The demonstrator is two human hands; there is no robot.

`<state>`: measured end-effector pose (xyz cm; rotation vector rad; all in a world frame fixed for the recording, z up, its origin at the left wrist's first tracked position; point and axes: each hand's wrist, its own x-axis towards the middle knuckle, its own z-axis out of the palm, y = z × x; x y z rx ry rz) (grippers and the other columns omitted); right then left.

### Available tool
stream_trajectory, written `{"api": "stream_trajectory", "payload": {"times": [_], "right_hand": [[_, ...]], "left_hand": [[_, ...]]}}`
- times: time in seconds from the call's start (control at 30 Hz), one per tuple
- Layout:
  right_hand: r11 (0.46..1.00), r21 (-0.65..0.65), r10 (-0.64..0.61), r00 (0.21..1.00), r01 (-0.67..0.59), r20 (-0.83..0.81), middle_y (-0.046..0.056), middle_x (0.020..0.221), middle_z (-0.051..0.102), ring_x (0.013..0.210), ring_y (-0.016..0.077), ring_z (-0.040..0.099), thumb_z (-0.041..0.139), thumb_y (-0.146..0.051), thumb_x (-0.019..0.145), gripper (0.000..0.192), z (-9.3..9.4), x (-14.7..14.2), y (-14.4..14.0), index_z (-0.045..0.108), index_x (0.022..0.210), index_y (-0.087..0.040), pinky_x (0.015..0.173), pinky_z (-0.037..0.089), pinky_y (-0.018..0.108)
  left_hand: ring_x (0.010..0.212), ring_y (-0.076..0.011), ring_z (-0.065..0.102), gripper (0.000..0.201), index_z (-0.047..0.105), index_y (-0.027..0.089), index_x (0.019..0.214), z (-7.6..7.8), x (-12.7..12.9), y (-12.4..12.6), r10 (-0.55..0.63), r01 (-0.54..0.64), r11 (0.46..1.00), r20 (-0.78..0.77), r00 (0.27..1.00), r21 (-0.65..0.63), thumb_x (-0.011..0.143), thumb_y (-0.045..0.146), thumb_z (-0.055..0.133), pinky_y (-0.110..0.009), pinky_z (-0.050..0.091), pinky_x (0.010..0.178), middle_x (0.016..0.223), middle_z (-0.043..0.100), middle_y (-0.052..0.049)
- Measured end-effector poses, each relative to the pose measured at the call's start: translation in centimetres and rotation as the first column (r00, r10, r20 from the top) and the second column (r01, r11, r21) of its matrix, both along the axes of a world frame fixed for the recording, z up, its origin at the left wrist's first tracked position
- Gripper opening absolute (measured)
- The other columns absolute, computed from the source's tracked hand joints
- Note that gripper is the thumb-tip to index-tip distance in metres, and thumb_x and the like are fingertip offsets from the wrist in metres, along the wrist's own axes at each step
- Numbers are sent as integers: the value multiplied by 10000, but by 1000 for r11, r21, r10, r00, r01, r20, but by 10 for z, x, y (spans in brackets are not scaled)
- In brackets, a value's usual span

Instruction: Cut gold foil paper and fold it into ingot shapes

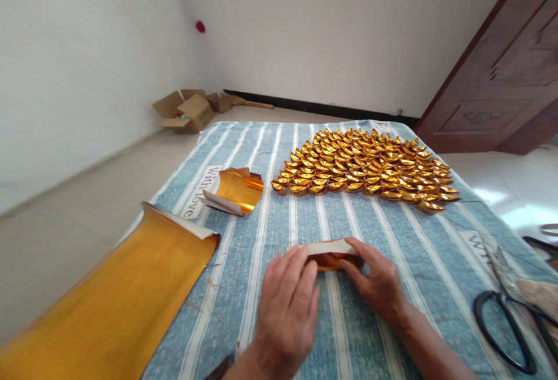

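My left hand [288, 296] and my right hand [375, 281] both press on a small piece of gold foil paper [332, 253], white side up, lying folded on the blue striped cloth [279, 153]. My fingertips pinch its two ends. Beyond it, many folded gold paper ingots [366, 165] lie in tidy rows. A small stack of curled gold foil sheets [238, 189] sits to the left of the ingots.
A large gold foil sheet [117, 304] lies at the lower left, its far edge curled up. Black scissors [510, 322] rest at the right edge. Open cardboard boxes [187, 111] stand on the floor by the wall. A dark wooden door [505, 72] is at the right.
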<state>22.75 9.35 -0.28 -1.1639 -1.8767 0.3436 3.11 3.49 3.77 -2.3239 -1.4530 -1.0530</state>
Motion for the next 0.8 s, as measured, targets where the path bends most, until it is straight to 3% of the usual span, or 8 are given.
{"api": "stream_trajectory", "payload": {"times": [0.07,0.13,0.23,0.37,0.8], "right_hand": [[1000,-9,-1,1000,1,-11,30,801,689,714,170,668,564,-292,888,300,1,-1,0,582,1171,-194,684,576,307],[1000,-13,-17,1000,16,-14,28,799,686,702,167,666,566,-301,888,320,2,-2,0,573,1188,-191,683,576,304],[999,-1,-44,999,44,-4,38,828,693,721,170,671,573,-313,887,350,2,-4,0,558,1213,-188,699,578,305],[996,33,-84,996,83,25,68,903,697,786,187,679,568,-319,890,379,-1,-5,1,537,1241,-177,716,580,317],[986,124,-129,980,111,151,103,1053,648,1001,225,624,537,-233,890,188,-2,-5,2,633,1047,-194,850,559,380]], "left_hand": [[1303,-309,446,346,551,114,1186,-1,8,-9,-142,142,990,-73,987,-6,847,65,505,-532,412,1038,1292,584,-159],[1317,-314,429,352,546,102,1206,-6,14,-13,-209,196,976,-156,965,-95,855,111,513,-527,432,1023,1321,568,-156],[1316,-357,420,462,494,63,1286,-15,18,-10,-193,136,962,-238,952,-236,866,239,566,-568,466,968,1387,499,-191],[1329,-388,388,628,451,56,1336,-23,16,-6,-164,78,948,-264,950,-307,830,370,652,-605,454,959,1441,421,-215],[1368,-354,337,686,401,104,1397,-16,12,5,-219,85,883,-244,945,-462,852,454,625,-597,347,1053,1474,386,-179]]}}
